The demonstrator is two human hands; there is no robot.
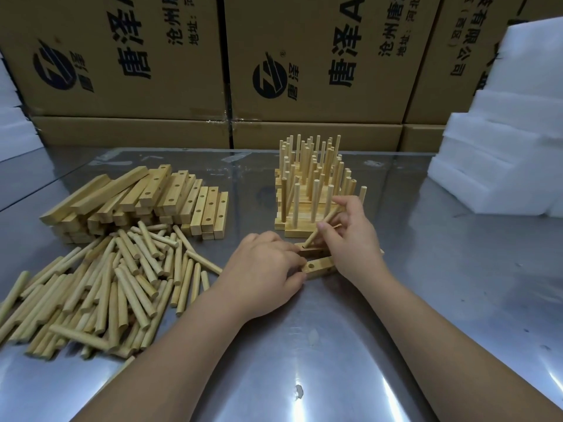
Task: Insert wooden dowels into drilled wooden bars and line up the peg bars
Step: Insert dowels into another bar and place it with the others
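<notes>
Dowel [323,226] round, smooth; bar [313,252] square, drilled.

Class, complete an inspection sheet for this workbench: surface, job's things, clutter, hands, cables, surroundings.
Surface: shiny metal table.
Job's things: loose dowels heaped left; drilled bars stacked behind them; finished peg bars lined up centre; two bars under the hands; a dowel tilted into the farther bar's hole.
Clutter: nothing seen.
Hands: left hand holds the two bars; right hand pinches the dowel.
Cables: nothing seen.
Surroundings: cardboard boxes behind; white foam blocks right.
</notes>
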